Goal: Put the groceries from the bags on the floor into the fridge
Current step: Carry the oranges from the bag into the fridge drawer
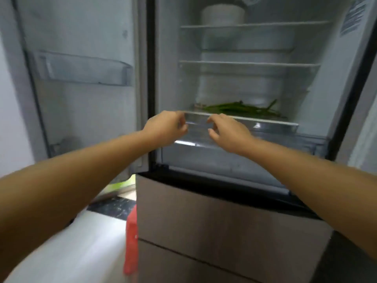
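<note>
Inside open fridge (pixel 318 82), green stalks (pixel 242 109) on lowest shelf (pixel 265 120), above crisper drawer (pixel 234 158).

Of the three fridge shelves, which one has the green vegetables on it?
The lowest shelf, just above the clear drawer, with the green vegetables on it. The two shelves above show none, and both hands hover at its front edge.

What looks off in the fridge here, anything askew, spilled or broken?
Nothing spilled or broken shows. The one oddity: the green vegetables lie loose and unbagged on the lowest glass shelf above the crisper drawer. Both hands are at that shelf's front edge, fingers curled, holding nothing visible. The frame is blurry.
</note>
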Available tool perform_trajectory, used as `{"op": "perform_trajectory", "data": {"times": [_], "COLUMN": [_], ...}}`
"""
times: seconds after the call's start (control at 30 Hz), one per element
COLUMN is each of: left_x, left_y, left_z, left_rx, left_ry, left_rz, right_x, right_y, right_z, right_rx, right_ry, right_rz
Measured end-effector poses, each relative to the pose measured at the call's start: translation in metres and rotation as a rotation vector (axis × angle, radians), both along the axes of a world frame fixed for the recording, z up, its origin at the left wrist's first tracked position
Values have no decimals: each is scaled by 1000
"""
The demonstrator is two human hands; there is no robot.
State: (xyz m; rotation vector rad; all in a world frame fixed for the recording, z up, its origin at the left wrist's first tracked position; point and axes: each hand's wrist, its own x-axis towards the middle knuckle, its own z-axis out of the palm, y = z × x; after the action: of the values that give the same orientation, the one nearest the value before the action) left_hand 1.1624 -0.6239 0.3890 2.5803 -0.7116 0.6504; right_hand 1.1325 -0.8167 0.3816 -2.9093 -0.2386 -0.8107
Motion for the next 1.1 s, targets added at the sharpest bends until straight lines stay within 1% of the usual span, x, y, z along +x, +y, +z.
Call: {"op": "perform_trajectory", "data": {"times": [0.07, 0.13, 0.2, 0.3, 0.37, 0.43, 0.53, 0.6, 0.73, 0.8, 0.93, 1.1], "left_x": [-31, -60, -92, -144, -182, -224, -302, -360, -463, -502, -550, -581], "left_y": [36, 71, 110, 178, 232, 289, 379, 441, 554, 601, 673, 744], "left_z": [-36, -73, -110, -160, -187, -209, -234, -247, -263, -266, -284, -323], "left_rx": [-28, -53, -62, -75, -107, -140, -167, -151, -159, -167, -232, -295], "left_ry": [19, 66, 109, 148, 189, 251, 324, 376, 443, 489, 508, 589], "left_rz": [51, 106, 151, 230, 308, 395, 520, 606, 812, 901, 1011, 1076], "right_x": [-15, -32, -52, -86, -111, -134, -176, -213, -286, -319, -360, -376], "right_y": [30, 64, 102, 164, 211, 266, 362, 430, 554, 607, 703, 815], "right_z": [-27, -56, -87, -131, -152, -167, -190, -210, -241, -254, -272, -293], "right_rx": [72, 81, 3, -242, -295, -287, -237, -195, -218, -223, -290, -383], "right_ry": [4, 10, 62, 147, 181, 214, 252, 291, 342, 379, 428, 486], "right_rz": [76, 136, 215, 352, 443, 537, 656, 738, 914, 989, 1094, 1179]}}
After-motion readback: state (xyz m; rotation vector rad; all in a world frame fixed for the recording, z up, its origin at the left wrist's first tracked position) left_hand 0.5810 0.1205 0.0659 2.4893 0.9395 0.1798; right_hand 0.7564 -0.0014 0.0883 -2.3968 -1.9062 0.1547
